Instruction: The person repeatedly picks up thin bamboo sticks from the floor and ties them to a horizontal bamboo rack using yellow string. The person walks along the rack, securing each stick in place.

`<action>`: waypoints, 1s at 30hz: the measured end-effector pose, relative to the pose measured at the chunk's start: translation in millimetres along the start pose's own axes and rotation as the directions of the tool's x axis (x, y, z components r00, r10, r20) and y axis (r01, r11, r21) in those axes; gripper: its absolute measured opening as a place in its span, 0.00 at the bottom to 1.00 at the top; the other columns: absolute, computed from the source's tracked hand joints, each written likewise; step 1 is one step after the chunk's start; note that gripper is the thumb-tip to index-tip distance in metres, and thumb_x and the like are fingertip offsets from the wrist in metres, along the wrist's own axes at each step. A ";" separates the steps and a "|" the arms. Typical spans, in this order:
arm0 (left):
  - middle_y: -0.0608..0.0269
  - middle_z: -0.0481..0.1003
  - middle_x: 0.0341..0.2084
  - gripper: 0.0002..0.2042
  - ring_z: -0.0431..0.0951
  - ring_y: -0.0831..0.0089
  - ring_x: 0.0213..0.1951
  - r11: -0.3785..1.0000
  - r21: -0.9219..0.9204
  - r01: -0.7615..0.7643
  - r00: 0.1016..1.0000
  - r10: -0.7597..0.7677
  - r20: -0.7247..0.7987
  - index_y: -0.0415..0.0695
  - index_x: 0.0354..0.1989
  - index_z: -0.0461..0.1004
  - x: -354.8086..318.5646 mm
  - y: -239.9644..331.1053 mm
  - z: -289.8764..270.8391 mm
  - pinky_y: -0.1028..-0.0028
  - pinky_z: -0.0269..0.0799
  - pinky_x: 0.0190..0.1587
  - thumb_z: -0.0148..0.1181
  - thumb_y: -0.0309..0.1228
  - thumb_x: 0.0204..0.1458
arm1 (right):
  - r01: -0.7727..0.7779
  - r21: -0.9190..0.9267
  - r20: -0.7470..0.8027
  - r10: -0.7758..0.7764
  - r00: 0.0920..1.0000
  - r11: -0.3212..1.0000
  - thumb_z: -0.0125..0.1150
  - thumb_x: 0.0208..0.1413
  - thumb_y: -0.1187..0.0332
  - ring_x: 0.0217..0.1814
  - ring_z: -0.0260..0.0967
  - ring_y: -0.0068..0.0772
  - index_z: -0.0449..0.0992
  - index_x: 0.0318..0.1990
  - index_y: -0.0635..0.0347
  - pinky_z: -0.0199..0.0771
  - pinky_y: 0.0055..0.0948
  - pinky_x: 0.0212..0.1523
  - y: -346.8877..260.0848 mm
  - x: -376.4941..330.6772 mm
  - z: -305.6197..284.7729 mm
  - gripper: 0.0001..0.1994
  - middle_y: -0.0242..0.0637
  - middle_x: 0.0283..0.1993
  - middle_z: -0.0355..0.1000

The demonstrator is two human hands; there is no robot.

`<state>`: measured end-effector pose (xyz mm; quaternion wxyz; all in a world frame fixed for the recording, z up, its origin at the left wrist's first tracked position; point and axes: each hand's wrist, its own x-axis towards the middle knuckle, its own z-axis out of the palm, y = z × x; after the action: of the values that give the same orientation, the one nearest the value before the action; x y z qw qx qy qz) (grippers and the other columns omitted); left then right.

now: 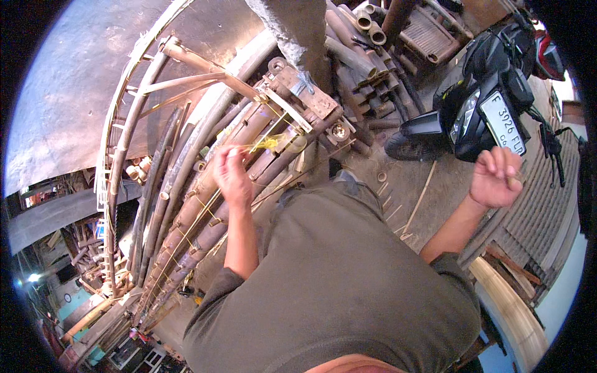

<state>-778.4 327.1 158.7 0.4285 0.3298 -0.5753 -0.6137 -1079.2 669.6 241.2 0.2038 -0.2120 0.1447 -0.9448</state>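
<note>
My left hand [231, 174] pinches a thin yellow cord [266, 144] stretched across a bundle of brown bamboo poles [205, 205]. The cord runs on along the poles toward the lower left. My right hand [495, 177] is raised off to the right, fingers curled, apparently gripping the cord's other end, though the strand is barely visible there. A wooden block frame [297, 93] sits at the top end of the bundle.
A black motorcycle [485, 105] is parked at the upper right. Cut bamboo tubes [360, 56] are stacked behind a grey post [298, 31]. Curved bamboo strips [124, 137] arc on the left. Split bamboo slats [510, 304] lie at the lower right.
</note>
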 end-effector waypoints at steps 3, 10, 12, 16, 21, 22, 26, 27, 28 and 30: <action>0.64 0.68 0.30 0.01 0.70 0.74 0.35 0.872 -0.485 0.065 0.990 0.004 0.140 0.44 0.32 0.66 -5.6 62.4 -0.1 0.68 0.68 0.45 0.50 0.26 0.54 | -0.300 -0.255 -0.145 0.270 0.952 0.919 0.54 0.40 0.76 0.24 0.51 0.23 0.62 0.28 0.53 0.57 0.27 0.28 47.8 -0.7 -28.3 0.09 0.28 0.22 0.53; 0.67 0.67 0.30 0.03 0.64 0.84 0.18 0.528 -0.808 -0.264 0.961 0.220 -0.170 0.41 0.32 0.64 -36.3 166.5 -106.9 0.73 0.64 0.36 0.44 0.25 0.56 | -0.646 -0.597 0.038 0.821 0.570 0.476 0.54 0.48 0.78 0.29 0.60 0.16 0.63 0.30 0.57 0.64 0.18 0.30 234.6 -59.2 -21.1 0.07 0.25 0.27 0.61; 0.66 0.67 0.30 0.04 0.61 0.85 0.14 0.505 -0.733 -0.455 0.889 0.298 -0.346 0.39 0.32 0.63 -72.3 187.7 -164.1 0.76 0.63 0.29 0.42 0.25 0.57 | -0.714 -0.581 0.111 0.907 0.406 0.391 0.53 0.49 0.78 0.29 0.58 0.14 0.64 0.30 0.56 0.61 0.16 0.31 257.9 -74.5 -1.5 0.06 0.22 0.28 0.61; 0.56 0.72 0.36 0.07 0.67 0.77 0.18 0.436 -0.472 -0.766 0.632 0.376 -0.678 0.32 0.37 0.64 -181.8 210.9 -261.3 0.78 0.63 0.22 0.42 0.25 0.58 | -0.504 -0.793 0.254 0.938 0.235 0.341 0.52 0.50 0.76 0.32 0.62 0.17 0.70 0.30 0.59 0.64 0.20 0.34 284.9 -87.4 9.7 0.02 0.25 0.28 0.67; 0.47 0.74 0.42 0.19 0.78 0.70 0.35 0.503 -0.102 -0.858 0.331 0.390 -0.859 0.25 0.55 0.57 -329.2 224.6 -311.8 0.76 0.73 0.31 0.43 0.26 0.58 | -0.364 -0.836 0.290 0.893 0.343 0.411 0.53 0.53 0.73 0.40 0.70 0.29 0.76 0.37 0.63 0.69 0.29 0.45 302.8 -103.8 46.2 0.07 0.37 0.36 0.73; 0.46 0.74 0.44 0.22 0.78 0.69 0.38 0.545 0.008 -0.838 0.272 0.431 -0.860 0.24 0.58 0.54 -357.2 223.4 -317.5 0.76 0.74 0.34 0.43 0.27 0.58 | -0.236 -0.841 0.391 0.848 0.359 0.487 0.54 0.54 0.72 0.42 0.70 0.31 0.76 0.38 0.63 0.69 0.30 0.46 305.4 -109.0 61.6 0.07 0.38 0.38 0.73; 0.40 0.69 0.52 0.24 0.74 0.58 0.51 0.504 0.006 -0.864 0.340 0.592 -0.731 0.25 0.61 0.52 -454.5 196.7 -341.7 0.65 0.69 0.54 0.39 0.33 0.63 | 0.187 -0.767 0.642 0.730 0.233 0.614 0.57 0.57 0.65 0.48 0.70 0.45 0.75 0.44 0.63 0.69 0.37 0.51 319.8 -150.3 106.1 0.13 0.44 0.42 0.73; 0.40 0.68 0.54 0.25 0.71 0.58 0.54 0.595 0.234 -0.769 0.196 0.567 -0.800 0.25 0.61 0.53 -459.7 190.8 -341.1 0.64 0.65 0.57 0.39 0.35 0.63 | 0.191 -0.771 0.634 0.761 0.135 0.608 0.58 0.57 0.63 0.48 0.70 0.46 0.75 0.45 0.62 0.69 0.38 0.50 319.5 -165.3 108.0 0.14 0.44 0.42 0.73; 0.39 0.66 0.55 0.25 0.68 0.57 0.57 0.670 0.433 -0.603 0.032 0.563 -0.826 0.26 0.61 0.54 -439.7 194.7 -309.1 0.63 0.61 0.60 0.39 0.36 0.64 | 0.194 -0.784 0.602 0.798 0.003 0.590 0.57 0.57 0.58 0.45 0.71 0.47 0.76 0.41 0.61 0.71 0.40 0.46 318.5 -179.8 109.2 0.15 0.45 0.39 0.73; 0.43 0.58 0.63 0.28 0.54 0.59 0.66 0.619 0.764 0.182 -0.053 0.782 -0.621 0.29 0.63 0.55 -455.0 185.4 -302.3 0.61 0.46 0.68 0.39 0.42 0.65 | 0.433 -0.801 0.379 0.910 -0.168 0.413 0.47 0.59 0.47 0.37 0.73 0.53 0.79 0.32 0.57 0.72 0.46 0.40 306.9 -203.2 108.3 0.23 0.47 0.31 0.74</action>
<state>-290.9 616.4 265.5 0.6829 0.6170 -0.3498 0.1751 -762.0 471.5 155.4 0.3489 -0.8259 0.4191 -0.1433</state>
